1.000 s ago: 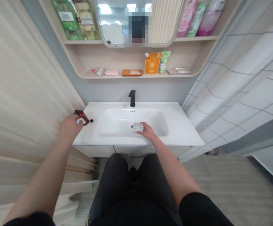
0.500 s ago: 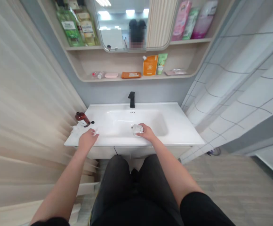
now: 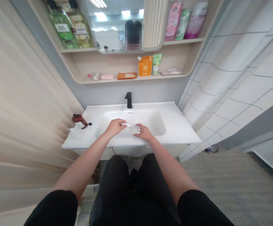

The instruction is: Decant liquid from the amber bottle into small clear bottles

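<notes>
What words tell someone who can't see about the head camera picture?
Over a white sink, a bare left hand holds a thin white stick toward a clear see-through object in the bare right hand. A brown bottle lies at the sink's left end.

Clear container (image 3: 134,131), amber bottle (image 3: 79,121), white sink (image 3: 171,125)
</notes>
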A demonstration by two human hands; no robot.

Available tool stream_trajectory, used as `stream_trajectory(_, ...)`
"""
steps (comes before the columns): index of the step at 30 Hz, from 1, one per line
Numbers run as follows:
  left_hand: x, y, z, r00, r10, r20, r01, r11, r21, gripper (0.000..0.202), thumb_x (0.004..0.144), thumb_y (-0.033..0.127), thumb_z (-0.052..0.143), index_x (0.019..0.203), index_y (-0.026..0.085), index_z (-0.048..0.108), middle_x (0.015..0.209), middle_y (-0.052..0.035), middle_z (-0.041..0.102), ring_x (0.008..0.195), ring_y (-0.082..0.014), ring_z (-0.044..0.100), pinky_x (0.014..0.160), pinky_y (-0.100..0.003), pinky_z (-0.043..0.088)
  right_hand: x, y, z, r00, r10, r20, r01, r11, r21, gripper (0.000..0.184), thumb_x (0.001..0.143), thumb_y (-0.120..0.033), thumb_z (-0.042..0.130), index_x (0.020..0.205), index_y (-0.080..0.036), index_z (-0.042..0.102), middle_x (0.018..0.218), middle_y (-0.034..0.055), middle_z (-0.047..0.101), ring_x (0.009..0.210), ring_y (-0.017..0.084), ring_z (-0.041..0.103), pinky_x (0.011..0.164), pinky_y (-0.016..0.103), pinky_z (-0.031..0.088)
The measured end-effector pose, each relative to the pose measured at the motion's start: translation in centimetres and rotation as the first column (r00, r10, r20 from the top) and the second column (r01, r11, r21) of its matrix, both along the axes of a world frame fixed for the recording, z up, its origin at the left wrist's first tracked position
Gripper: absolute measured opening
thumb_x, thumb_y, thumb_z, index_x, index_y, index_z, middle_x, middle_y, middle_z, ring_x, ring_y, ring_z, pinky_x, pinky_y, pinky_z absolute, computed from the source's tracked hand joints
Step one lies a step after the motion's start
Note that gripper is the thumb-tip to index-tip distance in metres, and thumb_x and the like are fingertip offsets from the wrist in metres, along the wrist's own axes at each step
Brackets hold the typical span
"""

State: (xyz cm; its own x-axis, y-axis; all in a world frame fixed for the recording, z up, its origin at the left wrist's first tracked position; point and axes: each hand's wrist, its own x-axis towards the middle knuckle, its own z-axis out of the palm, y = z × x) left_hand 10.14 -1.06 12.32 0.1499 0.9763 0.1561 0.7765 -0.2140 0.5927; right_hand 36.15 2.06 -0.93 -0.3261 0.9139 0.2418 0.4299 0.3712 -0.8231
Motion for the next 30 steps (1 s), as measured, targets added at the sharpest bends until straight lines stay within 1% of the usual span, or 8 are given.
stream_trajectory(8,1.1,1.8,1.4,0.973,-0.139,-0.185,0.141,0.990,0.002,0.031,0.086,0.025,0.081,0.116,0.021,0.088,0.115,-0.0086,0.083,0.098,-0.0248,0.076,0.098,-0.036,0.059,0.0,0.2,-0.3,1.000,-0.019,-0.019,0.019,1.000,0.001,0.074,0.068,-0.043,0.096,0.135,-0.026,0.069,0.111,0.0037,0.078,0.092,0.024,0.071,0.083,0.034,0.055)
stream_trajectory(11,2.5,2.4,1.4,0.947,-0.189,-0.258,0.198,0.980,0.010,0.030,0.088,0.025,0.077,0.116,0.021,0.088,0.118,-0.0104,0.082,0.104,-0.0267,0.077,0.102,-0.037,0.058,0.0,0.1,0.0,1.000,-0.011,-0.007,0.011,1.000,0.007,0.074,0.068,-0.043,0.096,0.135,-0.026,0.069,0.111,0.0042,0.079,0.092,0.024,0.071,0.084,0.035,0.055)
stream_trajectory(15,4.9,3.2,0.9,0.881,-0.285,-0.377,0.276,0.958,-0.079,0.031,0.091,0.024,0.071,0.117,0.021,0.088,0.119,-0.0124,0.083,0.112,-0.0303,0.077,0.103,-0.038,0.057,0.0,-0.1,0.2,1.000,-0.007,-0.022,0.007,1.000,0.025,0.075,0.069,-0.045,0.096,0.137,-0.026,0.069,0.111,0.0049,0.079,0.092,0.025,0.071,0.084,0.035,0.055)
stream_trajectory(23,6.6,4.2,0.5,0.783,-0.292,-0.550,0.260,0.956,-0.138,0.034,0.096,0.041,0.066,0.112,0.019,0.086,0.110,-0.0168,0.083,0.108,-0.0352,0.077,0.095,-0.042,0.057,-0.1,-0.1,0.3,0.999,-0.039,-0.007,0.039,0.999,0.033,0.075,0.069,-0.046,0.097,0.137,-0.025,0.070,0.103,0.0042,0.079,0.092,0.026,0.072,0.084,0.034,0.054)
stream_trajectory(25,6.5,4.2,0.6,0.742,-0.393,-0.543,0.355,0.917,-0.180,0.030,0.091,0.033,0.069,0.116,0.023,0.085,0.115,-0.0137,0.082,0.112,-0.0325,0.076,0.099,-0.040,0.056,-0.1,-0.1,0.3,1.000,-0.027,0.001,0.027,0.999,0.047,0.073,0.069,-0.046,0.097,0.134,-0.025,0.071,0.106,0.0045,0.079,0.092,0.026,0.072,0.085,0.034,0.054)
stream_trajectory(27,6.3,4.0,0.8,0.689,-0.485,-0.538,0.462,0.866,-0.190,0.040,0.083,0.026,0.076,0.122,0.028,0.083,0.125,-0.0106,0.080,0.122,-0.0314,0.072,0.109,-0.040,0.051,-0.2,-0.1,0.4,1.000,-0.021,0.008,0.020,0.998,0.053,0.072,0.069,-0.046,0.098,0.132,-0.025,0.071,0.109,0.0052,0.080,0.092,0.026,0.072,0.086,0.035,0.054)
stream_trajectory(28,6.3,4.0,0.9,0.682,-0.487,-0.546,0.485,0.860,-0.161,0.046,0.081,0.026,0.078,0.126,0.029,0.081,0.131,-0.0102,0.078,0.128,-0.0322,0.069,0.115,-0.042,0.048,-0.2,-0.1,0.4,1.000,-0.021,0.006,0.020,0.999,0.050,0.072,0.069,-0.046,0.098,0.133,-0.024,0.071,0.110,0.0053,0.080,0.093,0.026,0.072,0.085,0.035,0.054)
stream_trajectory(30,6.3,3.9,1.2,0.719,-0.400,-0.568,0.446,0.893,-0.064,0.048,0.084,0.034,0.078,0.131,0.028,0.078,0.137,-0.0119,0.075,0.135,-0.0347,0.065,0.121,-0.048,0.042,-0.2,-0.2,0.4,1.000,-0.026,-0.007,0.026,0.999,0.040,0.074,0.069,-0.046,0.098,0.135,-0.025,0.070,0.111,0.0050,0.080,0.092,0.026,0.072,0.084,0.034,0.054)
